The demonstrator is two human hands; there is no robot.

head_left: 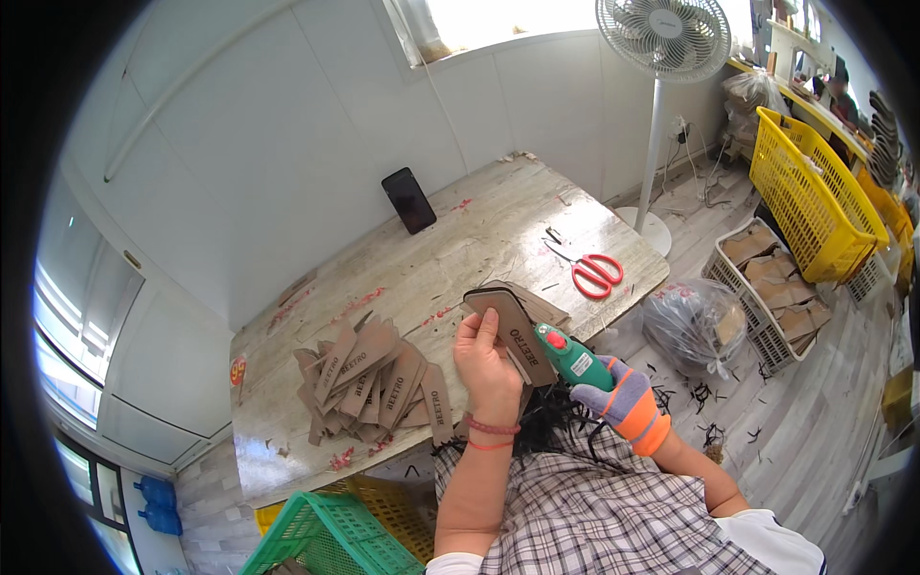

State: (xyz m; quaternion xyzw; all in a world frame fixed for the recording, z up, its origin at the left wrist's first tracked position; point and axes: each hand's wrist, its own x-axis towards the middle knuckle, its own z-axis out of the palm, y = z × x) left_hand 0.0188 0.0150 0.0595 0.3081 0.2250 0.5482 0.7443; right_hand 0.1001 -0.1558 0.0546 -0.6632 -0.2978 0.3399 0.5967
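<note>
My bare left hand (487, 356) grips a brown shoe insole (510, 337) with a dark edge, thumb on top of it. In a grey and orange work glove, my right hand (625, 402) is wrapped round a green handheld power cutter (573, 356) with a red button. The tool's front end is at the insole's right edge; its tip is hidden. A few more brown pieces (541, 305) lie behind the insole on the table. To the left is a loose pile of similar brown insoles (369, 379). Black trimmed strips (565, 422) are heaped on my checked apron.
Red-handled scissors (596, 276) and a propped black phone (409, 201) are on the worn table (460, 230). Green (335, 537) and yellow crates stand below its near edge. A white fan (665, 38), a stuffed plastic bag (695, 326), a crate of brown pieces (757, 331) and a yellow basket (815, 196) are at right.
</note>
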